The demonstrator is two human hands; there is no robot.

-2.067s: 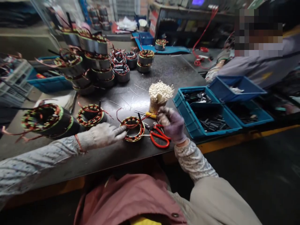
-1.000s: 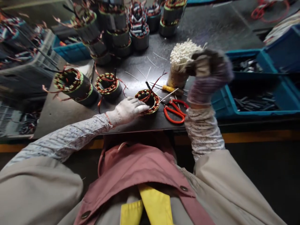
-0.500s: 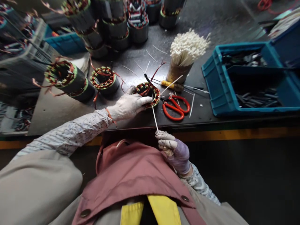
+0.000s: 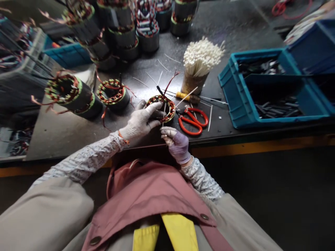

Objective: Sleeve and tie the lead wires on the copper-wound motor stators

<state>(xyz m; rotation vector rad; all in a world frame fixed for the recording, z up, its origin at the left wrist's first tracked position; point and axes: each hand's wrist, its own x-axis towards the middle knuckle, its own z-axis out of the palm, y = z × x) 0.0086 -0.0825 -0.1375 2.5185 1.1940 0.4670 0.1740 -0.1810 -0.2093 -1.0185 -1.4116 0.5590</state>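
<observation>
A motor stator [image 4: 171,108] with red and green-yellow windings stands near the table's front edge; dark and red leads rise out of it. My left hand [image 4: 140,120], in a white knitted glove, grips it from the left, its fingers over the top rim. In front of the stator my right hand [image 4: 174,139], gloved and wrapped in purple at the palm, pinches the lower end of a white cable tie [image 4: 163,116]. This tie runs up to the stator's near rim. Another white cable tie [image 4: 186,97] sticks out from the rim's right side.
Red-handled cutters [image 4: 191,126] and a yellow-handled tool [image 4: 187,96] lie right of the stator. Behind them stands a pot of cable ties [image 4: 196,83]. A teal bin [image 4: 230,104] holds dark pieces. More stators [image 4: 115,97] stand left, with stacks [image 4: 123,35] behind.
My right hand has moved up and left, close to the stator's near rim. My left fingers have shifted over the top of the stator. The view has swung slightly.
</observation>
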